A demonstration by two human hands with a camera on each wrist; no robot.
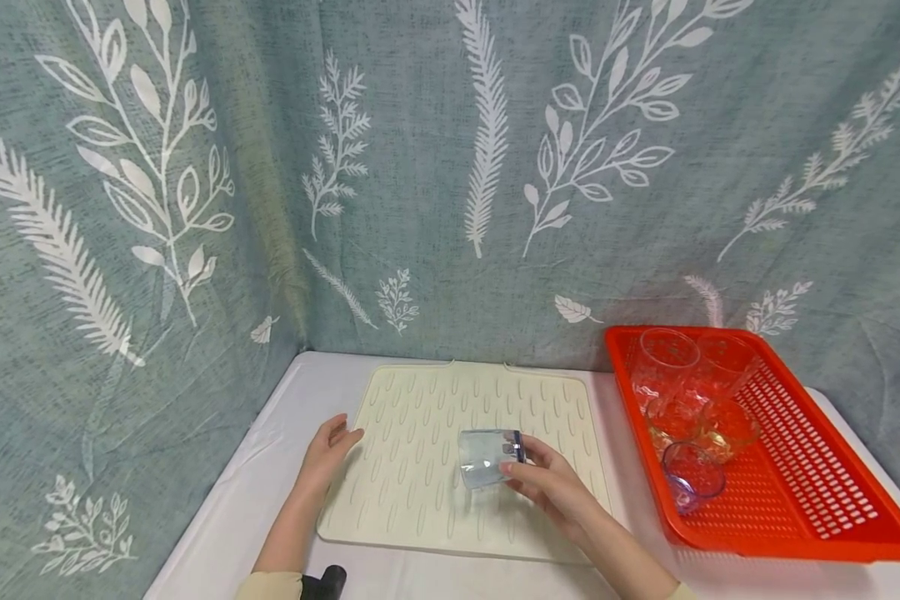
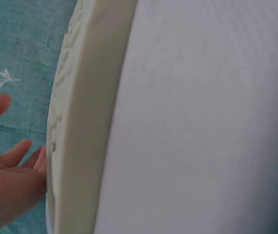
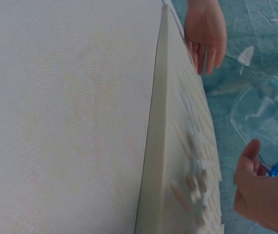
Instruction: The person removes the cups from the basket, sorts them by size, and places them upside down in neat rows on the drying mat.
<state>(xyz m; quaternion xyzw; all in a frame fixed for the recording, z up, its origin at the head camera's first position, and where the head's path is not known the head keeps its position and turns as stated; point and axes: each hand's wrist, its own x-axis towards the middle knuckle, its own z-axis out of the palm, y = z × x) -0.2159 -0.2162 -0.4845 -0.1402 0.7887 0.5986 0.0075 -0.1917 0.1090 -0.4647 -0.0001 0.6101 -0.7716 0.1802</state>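
Note:
A clear drinking glass (image 1: 485, 458) with a blue-tinted end lies sideways in my right hand (image 1: 551, 483), above the cream ridged drying mat (image 1: 420, 521). Thumb and fingers grip it round the blue end, which is at the right. The right wrist view shows the same glass (image 3: 263, 117), with the thumb along its side. By the mat's left edge is my left hand (image 1: 332, 450), its fingers loosely bent and holding nothing. Part of that hand (image 2: 12, 185) appears in the left wrist view beside the mat's thick edge (image 2: 87, 117).
At the right stands a red plastic basket (image 1: 787, 546). Several glasses sit in its left part, among them a tall clear glass (image 1: 667, 354), an amber-tinted glass (image 1: 735, 429) and a purple-blue glass (image 1: 693, 475). A patterned teal curtain (image 1: 435, 167) hangs behind the white table (image 1: 225, 533).

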